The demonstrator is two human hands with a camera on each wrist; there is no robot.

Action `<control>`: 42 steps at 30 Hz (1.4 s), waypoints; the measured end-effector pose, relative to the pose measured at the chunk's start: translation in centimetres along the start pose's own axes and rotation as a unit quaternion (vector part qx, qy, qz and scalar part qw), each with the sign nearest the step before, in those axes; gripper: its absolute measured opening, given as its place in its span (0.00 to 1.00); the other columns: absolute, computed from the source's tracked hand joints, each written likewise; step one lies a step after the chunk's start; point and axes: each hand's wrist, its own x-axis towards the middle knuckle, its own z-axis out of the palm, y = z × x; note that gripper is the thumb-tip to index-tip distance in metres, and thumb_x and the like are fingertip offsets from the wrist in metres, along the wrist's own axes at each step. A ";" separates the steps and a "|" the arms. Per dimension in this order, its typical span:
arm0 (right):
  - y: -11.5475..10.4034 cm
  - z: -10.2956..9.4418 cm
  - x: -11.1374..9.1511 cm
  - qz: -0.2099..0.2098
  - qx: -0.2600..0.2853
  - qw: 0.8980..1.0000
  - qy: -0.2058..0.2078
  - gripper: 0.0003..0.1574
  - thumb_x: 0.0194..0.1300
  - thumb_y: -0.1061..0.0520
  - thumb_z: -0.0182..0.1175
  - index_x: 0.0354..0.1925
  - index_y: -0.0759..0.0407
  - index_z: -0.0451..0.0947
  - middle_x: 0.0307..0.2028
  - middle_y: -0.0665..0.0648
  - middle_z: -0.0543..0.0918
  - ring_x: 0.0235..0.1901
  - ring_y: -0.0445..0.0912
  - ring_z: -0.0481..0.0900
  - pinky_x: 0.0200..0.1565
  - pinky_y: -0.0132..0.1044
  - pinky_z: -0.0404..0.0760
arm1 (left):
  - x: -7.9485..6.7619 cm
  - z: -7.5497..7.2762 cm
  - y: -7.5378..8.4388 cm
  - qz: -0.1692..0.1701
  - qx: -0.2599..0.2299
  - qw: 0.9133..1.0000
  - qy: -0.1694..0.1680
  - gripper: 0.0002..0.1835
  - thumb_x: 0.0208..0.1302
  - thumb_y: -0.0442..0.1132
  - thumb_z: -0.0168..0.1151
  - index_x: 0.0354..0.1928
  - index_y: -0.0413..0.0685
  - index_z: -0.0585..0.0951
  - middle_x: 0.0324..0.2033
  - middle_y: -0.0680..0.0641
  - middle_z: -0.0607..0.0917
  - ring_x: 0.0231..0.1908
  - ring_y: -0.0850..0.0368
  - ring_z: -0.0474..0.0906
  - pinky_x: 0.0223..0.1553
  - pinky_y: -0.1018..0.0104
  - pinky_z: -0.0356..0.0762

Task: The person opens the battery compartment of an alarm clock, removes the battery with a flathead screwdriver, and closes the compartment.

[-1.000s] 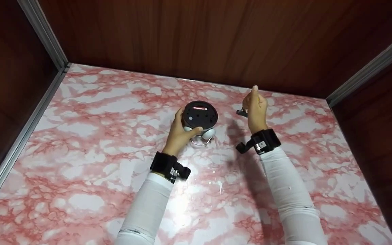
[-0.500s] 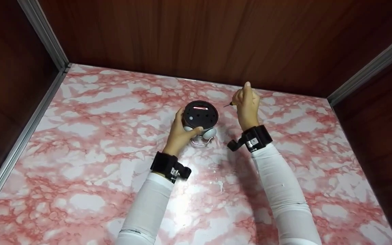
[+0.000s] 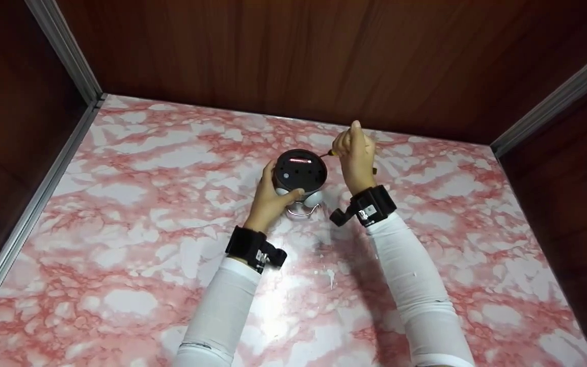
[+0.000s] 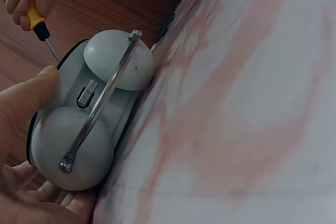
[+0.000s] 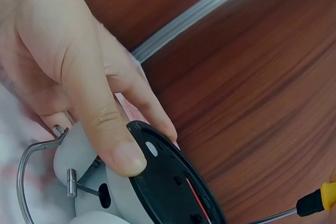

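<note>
A twin-bell alarm clock (image 3: 298, 179) with a black back and pale grey bells (image 4: 73, 142) is held by my left hand (image 3: 268, 204), back upward, its bells toward me. The left thumb lies on the back's edge near the bells; the other fingers are around the side. In the back, a slot with a red strip (image 5: 198, 200) shows. My right hand (image 3: 357, 158) grips a yellow-and-black screwdriver (image 5: 315, 203) with its metal shaft pointing left at the clock's upper right edge. Whether the tip touches the clock I cannot tell.
The clock's metal handle (image 4: 100, 100) arches over the bells. A small dark piece (image 4: 167, 24) lies on the red-and-white marbled table (image 3: 130, 303). Dark wood panels (image 3: 252, 56) with metal corner strips (image 3: 69, 56) stand at the back and sides.
My right hand has moved left with the screwdriver, bringing its shaft from well right of the clock to the clock's right edge. The left hand and clock stay nearly still.
</note>
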 end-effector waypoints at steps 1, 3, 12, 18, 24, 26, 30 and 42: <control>0.1 0.0 0.0 0.000 -0.002 1.000 -0.001 0.33 0.82 0.59 0.32 0.15 0.62 0.45 0.13 0.49 0.55 0.16 0.43 0.50 0.25 0.34 0.53 | 0.0 0.0 0.0 0.001 0.001 1.000 0.000 0.51 0.54 0.36 0.78 0.76 0.40 0.58 0.69 0.36 0.71 0.70 0.45 0.64 0.73 0.54 0.56; 0.3 0.1 -0.1 0.001 -0.004 1.000 -0.004 0.33 0.82 0.59 0.33 0.15 0.62 0.45 0.14 0.50 0.54 0.17 0.43 0.51 0.25 0.34 0.53 | 0.0 0.0 0.1 0.000 0.002 1.000 0.000 0.51 0.54 0.36 0.78 0.76 0.41 0.58 0.69 0.36 0.71 0.70 0.44 0.65 0.72 0.54 0.56; 1.2 0.4 -0.4 0.026 -0.003 1.000 -0.005 0.34 0.81 0.61 0.35 0.14 0.63 0.45 0.13 0.49 0.54 0.17 0.44 0.51 0.26 0.34 0.52 | 0.0 0.0 0.1 -0.004 0.003 1.000 0.001 0.52 0.53 0.36 0.78 0.76 0.42 0.58 0.69 0.37 0.71 0.70 0.45 0.65 0.72 0.54 0.57; 1.3 0.4 -0.5 0.035 -0.024 0.999 -0.014 0.33 0.81 0.60 0.36 0.15 0.62 0.46 0.14 0.50 0.53 0.17 0.44 0.51 0.26 0.34 0.52 | 0.0 0.1 0.1 -0.005 0.005 1.000 -0.001 0.53 0.53 0.37 0.78 0.77 0.41 0.57 0.69 0.37 0.71 0.70 0.45 0.65 0.72 0.54 0.56; 1.2 1.1 -0.5 0.058 -0.084 0.994 -0.030 0.33 0.81 0.60 0.37 0.14 0.60 0.50 0.14 0.49 0.54 0.17 0.42 0.51 0.25 0.33 0.52 | 0.1 0.1 0.1 0.000 0.003 1.000 -0.004 0.52 0.53 0.36 0.78 0.76 0.40 0.57 0.69 0.36 0.71 0.70 0.45 0.65 0.72 0.56 0.57; 1.2 1.5 -0.3 0.066 -0.114 0.991 -0.030 0.33 0.81 0.59 0.38 0.13 0.57 0.53 0.14 0.48 0.57 0.17 0.41 0.53 0.25 0.32 0.54 | 0.1 0.1 0.0 0.001 0.003 1.000 -0.002 0.52 0.53 0.35 0.78 0.76 0.40 0.57 0.69 0.36 0.71 0.70 0.45 0.66 0.72 0.56 0.57; 1.2 2.0 0.2 0.076 -0.175 0.981 -0.031 0.35 0.82 0.58 0.41 0.13 0.51 0.58 0.14 0.48 0.61 0.18 0.40 0.58 0.25 0.31 0.59 | 0.1 0.1 0.0 -0.001 0.010 1.000 -0.002 0.52 0.54 0.36 0.77 0.77 0.39 0.56 0.69 0.35 0.71 0.70 0.45 0.66 0.72 0.55 0.57; 1.6 3.7 1.5 0.110 -0.301 0.945 -0.060 0.35 0.80 0.56 0.47 0.12 0.47 0.59 0.12 0.45 0.62 0.16 0.37 0.56 0.23 0.31 0.53 | -0.1 0.3 0.3 -0.003 -0.021 1.000 0.004 0.51 0.54 0.33 0.78 0.76 0.39 0.57 0.66 0.35 0.74 0.66 0.45 0.70 0.70 0.57 0.61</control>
